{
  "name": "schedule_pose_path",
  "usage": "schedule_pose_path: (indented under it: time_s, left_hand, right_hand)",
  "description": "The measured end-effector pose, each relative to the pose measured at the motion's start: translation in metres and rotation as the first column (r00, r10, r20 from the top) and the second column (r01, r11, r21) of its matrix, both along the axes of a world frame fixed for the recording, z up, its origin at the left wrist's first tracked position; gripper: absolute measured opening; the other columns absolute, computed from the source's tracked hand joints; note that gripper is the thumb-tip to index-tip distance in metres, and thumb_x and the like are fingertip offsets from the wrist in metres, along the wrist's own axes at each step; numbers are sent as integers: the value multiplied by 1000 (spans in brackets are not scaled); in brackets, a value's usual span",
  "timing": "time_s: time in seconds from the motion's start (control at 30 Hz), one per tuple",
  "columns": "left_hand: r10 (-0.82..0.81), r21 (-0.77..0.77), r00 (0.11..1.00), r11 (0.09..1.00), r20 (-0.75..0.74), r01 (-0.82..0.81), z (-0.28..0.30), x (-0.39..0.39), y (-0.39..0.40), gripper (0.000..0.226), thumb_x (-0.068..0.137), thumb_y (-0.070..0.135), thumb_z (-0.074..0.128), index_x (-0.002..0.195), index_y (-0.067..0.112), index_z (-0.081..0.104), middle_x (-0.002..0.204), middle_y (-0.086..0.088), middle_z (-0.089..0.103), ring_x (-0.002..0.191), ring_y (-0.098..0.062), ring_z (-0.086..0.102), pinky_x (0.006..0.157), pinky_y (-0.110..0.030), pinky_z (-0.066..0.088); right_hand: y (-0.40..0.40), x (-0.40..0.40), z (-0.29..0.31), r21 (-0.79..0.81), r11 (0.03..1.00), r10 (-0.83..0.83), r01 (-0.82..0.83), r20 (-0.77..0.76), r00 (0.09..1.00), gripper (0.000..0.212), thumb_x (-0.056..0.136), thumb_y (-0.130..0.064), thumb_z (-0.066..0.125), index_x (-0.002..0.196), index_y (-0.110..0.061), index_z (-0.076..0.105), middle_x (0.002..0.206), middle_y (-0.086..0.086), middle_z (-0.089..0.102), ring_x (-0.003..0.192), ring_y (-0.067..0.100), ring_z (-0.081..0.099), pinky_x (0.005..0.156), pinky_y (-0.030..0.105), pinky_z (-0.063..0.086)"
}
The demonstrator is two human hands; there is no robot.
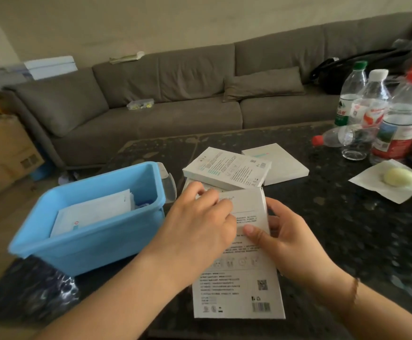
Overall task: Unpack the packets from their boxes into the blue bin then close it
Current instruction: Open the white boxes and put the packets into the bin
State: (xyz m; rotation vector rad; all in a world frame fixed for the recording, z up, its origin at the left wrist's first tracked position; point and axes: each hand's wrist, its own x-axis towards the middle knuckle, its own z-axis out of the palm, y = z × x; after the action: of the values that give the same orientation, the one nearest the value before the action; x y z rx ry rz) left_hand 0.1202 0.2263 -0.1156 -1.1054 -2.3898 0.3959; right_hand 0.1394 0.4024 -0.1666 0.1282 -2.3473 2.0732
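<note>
— What's she got in her hands just now?

— A white box (239, 266), printed side up, its near end on the dark table (347, 229). The right hand (286, 244) holds it along the right edge, thumb pressed flat on the print, the other fingers curled round the side.

— And the left hand?

— The left hand (200, 222) is up at the box's far end, fingers bent and bunched at the opening. They seem to pinch something pale there, but I can't tell what; the knuckles hide it.

— Where's the blue bin?

— The blue bin (89, 244) sits just to the left of the box, open, with white packets (94, 214) lying flat inside. There's something clear at its far right corner, behind the rim; could be a lid, hard to say.

— More boxes?

— Two more white boxes beyond her hands: one (227, 168) lies tilted on top of something, the other (283, 165) flat on the table just to its right.

— Anything else on there?

— Water bottles (376, 106) cluster at the far right, one lying on its side. Nearer, a pale yellowish lump rests on a white sheet (376, 187). A grey sofa (175, 94) runs behind.
</note>
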Motion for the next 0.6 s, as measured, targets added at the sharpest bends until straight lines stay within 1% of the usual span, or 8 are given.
schedule_pose_path:
  time_s: [0.1, 0.27, 0.4, 0.5, 0.6]
  left_hand:
    - [28, -38, 999, 999, -21, -29, 1, 3, 4, 12, 72, 9, 78, 82, 10, 72, 78, -7, 65, 76, -27, 58, 82, -48, 50]
    - [62, -64, 996, 996, -66, -66, 4, 12, 14, 16, 61, 6, 81, 66, 6, 67, 61, -10, 58, 60, -28, 54, 78, -49, 50]
    - [104, -96, 991, 989, -82, -111, 3, 8, 17, 18, 63, 7, 81, 72, 6, 66, 64, -11, 60, 62, -28, 54, 79, -50, 49]
    - [125, -82, 990, 988, -67, -131, 4, 4, 14, 20, 62, 9, 82, 70, 6, 64, 63, -11, 59, 61, -28, 53, 75, -47, 49]
    - [136, 23, 990, 991, -31, -135, 6, -3, 10, 16, 71, 14, 77, 74, 9, 62, 70, -9, 61, 65, -26, 55, 72, -43, 47]
  right_hand:
    - [1, 1, 0, 14, 1000, -7, 7, -3, 1000, 38, 89, -19, 68, 123, -29, 54, 97, -8, 76, 82, 13, 75, 66, 36, 63]
    - [1, 3, -1, 40, 999, -18, 19, -28, 999, 36, 89, -19, 69, 122, -28, 55, 98, -7, 76, 81, 12, 75, 66, 36, 63]
    - [1, 3, 0, 53, 998, -22, 24, -33, 999, 36, 89, -19, 69, 120, -30, 55, 94, -10, 76, 79, 10, 75, 63, 30, 62]
    - [1, 3, 0, 51, 998, -24, 25, -21, 999, 35, 89, -19, 69, 119, -31, 55, 93, -11, 76, 79, 9, 75, 60, 27, 61]
    - [1, 3, 1, 47, 998, -30, 30, -3, 1000, 36, 89, -18, 68, 118, -34, 54, 92, -12, 76, 78, 7, 74, 58, 25, 60]
